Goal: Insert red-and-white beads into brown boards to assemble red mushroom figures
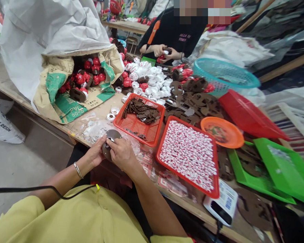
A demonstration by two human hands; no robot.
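A round, shiny dark-brown plastic disc [108,153] is held up at the table's near edge, in front of my body. My left hand [96,152] grips its left rim, fingers closed against it. Over its right side lies my right hand [123,153], with bent fingers pressing on the face; whether a small part sits under those fingertips is hidden. Just beyond are white round parts [110,117] and a crumpled clear plastic bag [101,127]. To the right stands a red basket [124,125] of dark-brown plastic pieces [142,111].
A red tray [159,156] holds many small white-and-red parts. Left of centre lies a paper sack [44,108] with red-and-brown figures. A turquoise basket [225,74], orange plate [239,140], green trays [291,172] and a white device [224,202] are at right. A co-worker [172,37] sits opposite, holding a part.
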